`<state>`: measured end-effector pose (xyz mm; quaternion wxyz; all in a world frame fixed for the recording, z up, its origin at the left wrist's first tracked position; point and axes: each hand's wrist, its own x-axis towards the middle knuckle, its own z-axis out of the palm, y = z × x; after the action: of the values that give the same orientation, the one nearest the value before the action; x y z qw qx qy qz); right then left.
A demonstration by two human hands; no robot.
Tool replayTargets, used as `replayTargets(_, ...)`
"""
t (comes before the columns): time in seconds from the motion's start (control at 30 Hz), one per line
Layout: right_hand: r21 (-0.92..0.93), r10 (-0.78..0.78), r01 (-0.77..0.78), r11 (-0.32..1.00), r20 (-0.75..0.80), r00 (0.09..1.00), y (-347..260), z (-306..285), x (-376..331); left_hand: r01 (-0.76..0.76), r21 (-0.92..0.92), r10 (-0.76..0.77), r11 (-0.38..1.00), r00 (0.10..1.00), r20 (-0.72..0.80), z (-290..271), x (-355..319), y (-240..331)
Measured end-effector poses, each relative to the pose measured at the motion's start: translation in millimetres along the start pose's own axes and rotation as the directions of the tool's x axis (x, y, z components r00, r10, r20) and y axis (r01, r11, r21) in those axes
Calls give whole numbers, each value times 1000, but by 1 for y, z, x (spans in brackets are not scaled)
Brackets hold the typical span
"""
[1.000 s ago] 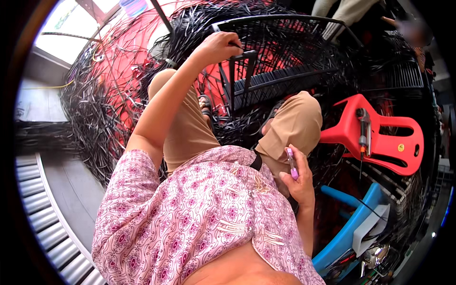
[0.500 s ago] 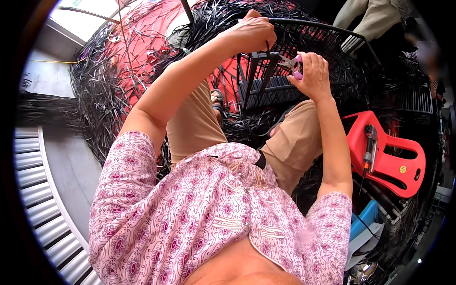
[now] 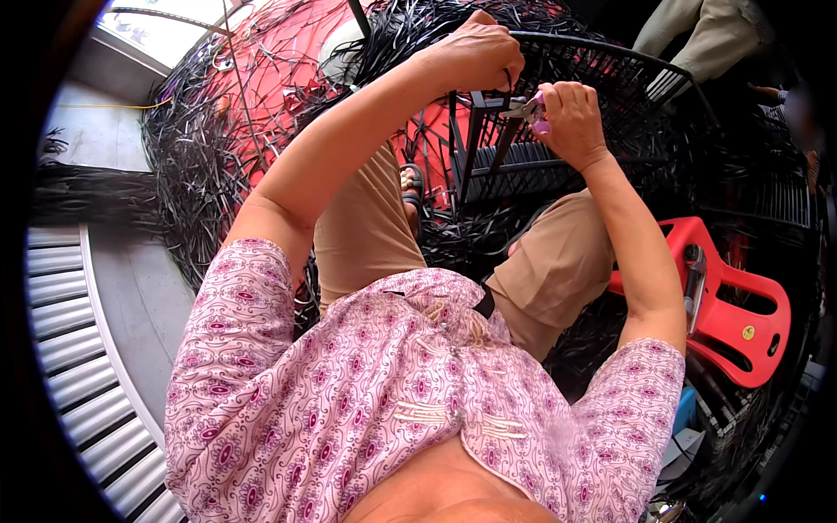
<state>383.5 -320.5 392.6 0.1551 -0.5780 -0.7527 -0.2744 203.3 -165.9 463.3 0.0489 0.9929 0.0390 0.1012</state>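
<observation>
Pliers (image 3: pixel 526 108) with pink handles sit in our right hand (image 3: pixel 571 122), fingers wrapped closed around them, the metal nose pointing left toward the top rim of the black woven basket (image 3: pixel 558 161) that stands between our knees. Our left hand (image 3: pixel 475 54) is curled shut on that rim, pinching what looks like a black strip (image 3: pixel 508 80) just beside the tool's tip; we cannot tell whether the nose has bitten onto the strip yet.

We judge the main risk to be how close the two hands work. The nose lies almost touching our left fingers, so a slip off the smooth strip could send the tip into them. A hard pull might also snap or kink the strip, or drag the neighbouring weave loose, since the rim looks open and unfinished there.

We also see the basket held only by our grasp and our knees, with no surface under it that we can make out. A strong tug could tip it toward us. Loose black strips (image 3: pixel 196 166) lie heaped on the floor around our feet, and one could snag a sandal (image 3: pixel 411 183). The red plastic stool (image 3: pixel 728 296) lies well apart on our right and poses little trouble.
</observation>
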Motion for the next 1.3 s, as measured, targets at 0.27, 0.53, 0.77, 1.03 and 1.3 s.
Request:
replayTargets(0.27, -120, -87, 82, 989, -39, 995, 8, -4, 10, -41, 32, 43, 999, 998, -39, -17, -3, 12)
replayTargets(0.53, -158, -70, 63, 985, -40, 997, 7, 2, 15, 90, 39, -91, 995, 995, 40, -8, 5, 0)
replayTargets(0.77, -93, -46, 39, 995, -76, 996, 9, 13, 20, 116, 56, -116, 992, 993, 2, -10, -6, 0)
replayTargets(1.03, -111, -89, 81, 991, -68, 994, 14, 20, 26, 15, 158, 19, 987, 977, -213, -1, -15, 3)
replayTargets(1.3, -205, -160, 152, 967, -22, 987, 36, 29, 54, 199, -11, -197, 980, 959, -202, 3, -1, -30)
